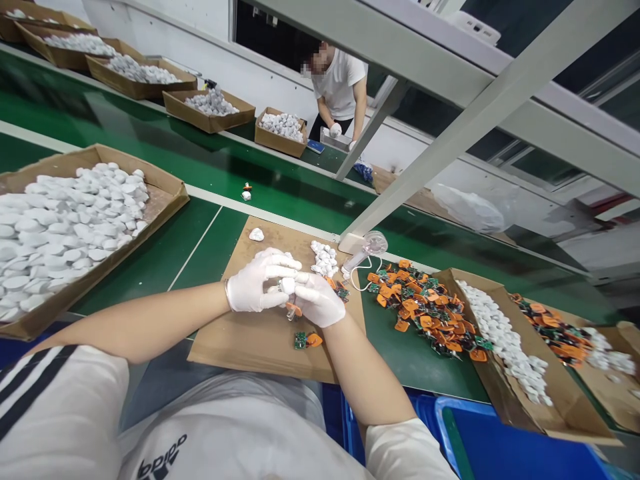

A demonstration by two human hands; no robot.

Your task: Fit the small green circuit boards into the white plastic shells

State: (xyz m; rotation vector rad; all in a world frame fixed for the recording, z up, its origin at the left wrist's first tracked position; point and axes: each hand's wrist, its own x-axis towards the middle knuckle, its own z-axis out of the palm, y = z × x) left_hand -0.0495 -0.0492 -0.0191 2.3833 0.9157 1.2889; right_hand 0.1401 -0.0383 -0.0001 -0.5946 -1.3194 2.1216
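In the head view my left hand (260, 283), in a white glove, has its fingers curled round a small white plastic piece (287, 286). My right hand (323, 298), also gloved, grips the same piece from the other side. Just below it, by the right fingers, an orange part (295, 309) sticks out; whether it is joined to the white piece I cannot tell. A green circuit board with an orange tab (307, 341) lies on the cardboard sheet (240, 347) beneath my hands. Several white pieces (324, 259) are heaped beyond my right hand.
A cardboard tray (173, 193) of white pieces stands at left. To the right are piled orange-and-green board assemblies (425, 307), a small clear fan (375, 245) and another box (565, 423). A slanted metal post (425, 160) rises ahead. A co-worker (340, 87) stands across the belt.
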